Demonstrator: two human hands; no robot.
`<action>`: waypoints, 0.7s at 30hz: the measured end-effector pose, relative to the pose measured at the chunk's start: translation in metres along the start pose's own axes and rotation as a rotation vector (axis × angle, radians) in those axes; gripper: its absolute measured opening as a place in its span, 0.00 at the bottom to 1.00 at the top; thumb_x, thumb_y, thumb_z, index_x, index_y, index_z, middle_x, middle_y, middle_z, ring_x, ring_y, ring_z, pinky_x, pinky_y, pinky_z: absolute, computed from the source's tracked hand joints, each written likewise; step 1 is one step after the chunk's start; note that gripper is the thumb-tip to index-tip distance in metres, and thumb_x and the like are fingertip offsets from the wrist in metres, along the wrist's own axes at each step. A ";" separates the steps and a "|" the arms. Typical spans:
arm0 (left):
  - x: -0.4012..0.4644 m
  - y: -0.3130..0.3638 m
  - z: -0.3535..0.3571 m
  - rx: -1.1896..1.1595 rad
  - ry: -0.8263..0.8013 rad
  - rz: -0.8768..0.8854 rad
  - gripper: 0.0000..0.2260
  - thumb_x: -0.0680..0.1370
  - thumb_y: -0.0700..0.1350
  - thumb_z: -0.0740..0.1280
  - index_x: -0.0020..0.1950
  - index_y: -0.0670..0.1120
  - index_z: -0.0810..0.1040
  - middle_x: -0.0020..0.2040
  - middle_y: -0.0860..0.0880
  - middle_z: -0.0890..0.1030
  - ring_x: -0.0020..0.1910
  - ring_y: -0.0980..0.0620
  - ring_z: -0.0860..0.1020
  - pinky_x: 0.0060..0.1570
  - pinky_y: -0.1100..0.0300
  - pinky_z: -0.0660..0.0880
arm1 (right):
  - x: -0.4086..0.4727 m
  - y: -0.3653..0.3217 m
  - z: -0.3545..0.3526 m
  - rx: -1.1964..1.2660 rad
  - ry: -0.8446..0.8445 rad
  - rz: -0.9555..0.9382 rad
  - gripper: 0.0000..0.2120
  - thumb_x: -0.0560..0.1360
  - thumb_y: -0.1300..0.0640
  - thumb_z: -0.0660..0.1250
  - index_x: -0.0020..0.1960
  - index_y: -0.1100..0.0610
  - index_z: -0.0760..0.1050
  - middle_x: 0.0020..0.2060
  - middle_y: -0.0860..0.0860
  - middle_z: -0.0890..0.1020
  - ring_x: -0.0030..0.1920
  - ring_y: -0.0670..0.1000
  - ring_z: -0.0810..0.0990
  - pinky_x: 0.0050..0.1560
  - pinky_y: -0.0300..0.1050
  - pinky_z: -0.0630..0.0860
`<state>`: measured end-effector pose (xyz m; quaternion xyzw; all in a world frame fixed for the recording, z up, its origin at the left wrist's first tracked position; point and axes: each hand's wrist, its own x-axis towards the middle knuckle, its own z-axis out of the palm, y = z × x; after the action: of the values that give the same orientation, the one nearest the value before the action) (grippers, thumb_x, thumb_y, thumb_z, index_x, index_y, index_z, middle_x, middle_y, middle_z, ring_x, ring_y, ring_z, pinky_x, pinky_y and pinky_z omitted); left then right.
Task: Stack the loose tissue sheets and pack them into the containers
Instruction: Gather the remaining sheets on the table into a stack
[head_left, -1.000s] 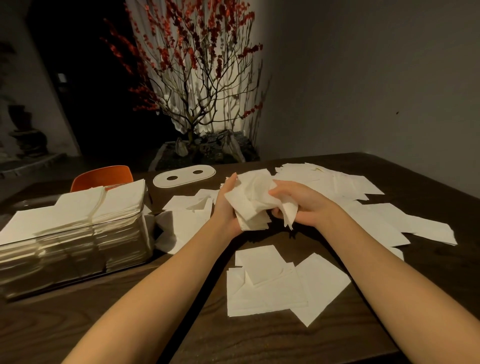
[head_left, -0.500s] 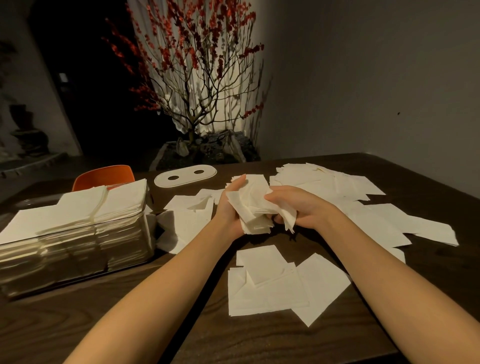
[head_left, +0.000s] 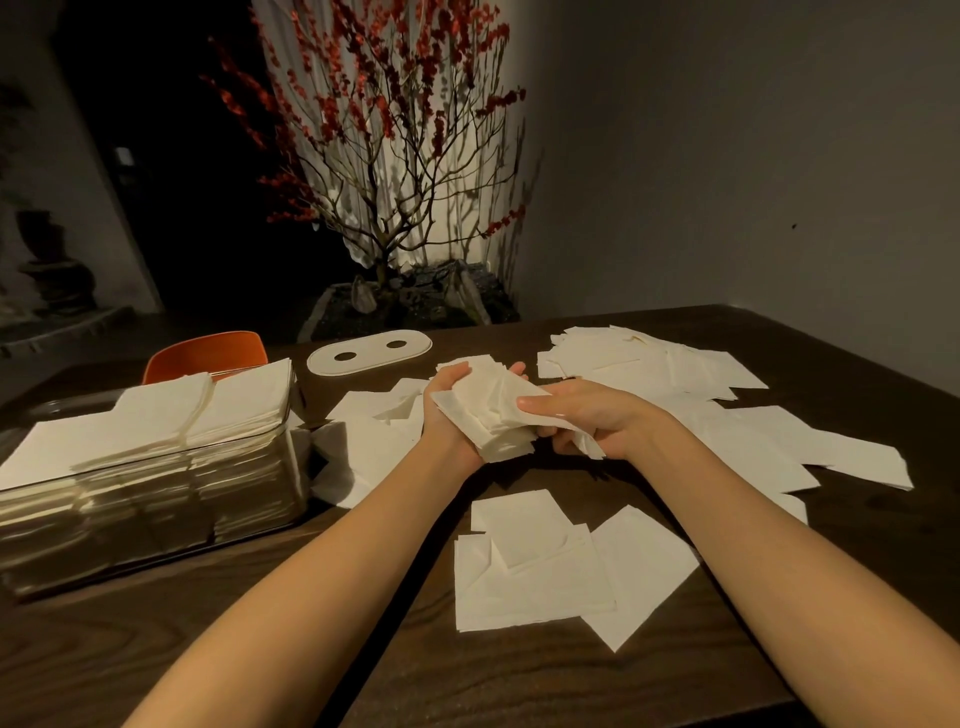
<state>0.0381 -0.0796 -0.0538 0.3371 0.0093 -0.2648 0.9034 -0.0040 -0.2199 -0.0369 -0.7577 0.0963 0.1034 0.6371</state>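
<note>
Carefully, with left hand (head_left: 448, 410) and right hand (head_left: 582, 415) both curled round the ragged white tissue bundle (head_left: 491, 415), we should square its edges.

Both bare forearms are reaching from the 6 o'clock edge toward the centre, converging. The left hand (head_left: 451, 410) is cupping a thick wad of white square tissue sheets (head_left: 488, 410) from the 9 o'clock side, fingers curling behind it. The right hand (head_left: 587, 421) is pinching the wad's 3 o'clock edge, thumb lying on top, fingers tucking beneath.
</note>
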 end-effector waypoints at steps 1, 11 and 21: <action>0.000 0.000 0.001 -0.038 -0.003 -0.002 0.19 0.77 0.55 0.60 0.63 0.46 0.69 0.56 0.41 0.80 0.53 0.41 0.77 0.49 0.42 0.73 | 0.000 0.000 0.001 0.037 -0.006 0.008 0.15 0.74 0.53 0.70 0.59 0.53 0.75 0.50 0.52 0.80 0.43 0.51 0.78 0.32 0.35 0.74; -0.012 0.001 0.008 -0.148 0.089 0.104 0.13 0.81 0.53 0.57 0.57 0.46 0.71 0.49 0.42 0.80 0.48 0.42 0.77 0.42 0.45 0.73 | 0.009 0.008 0.000 0.461 -0.057 0.069 0.10 0.79 0.56 0.63 0.57 0.60 0.74 0.40 0.56 0.79 0.29 0.47 0.72 0.26 0.32 0.68; -0.014 0.004 0.008 -0.031 0.129 0.116 0.07 0.76 0.47 0.63 0.50 0.45 0.73 0.45 0.44 0.78 0.42 0.47 0.77 0.47 0.50 0.75 | 0.013 0.004 0.003 0.242 0.244 0.047 0.14 0.80 0.55 0.62 0.62 0.60 0.72 0.40 0.57 0.77 0.31 0.47 0.73 0.25 0.36 0.69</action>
<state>0.0263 -0.0754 -0.0430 0.3394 0.0520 -0.1897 0.9198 0.0072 -0.2175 -0.0453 -0.6798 0.2025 0.0130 0.7048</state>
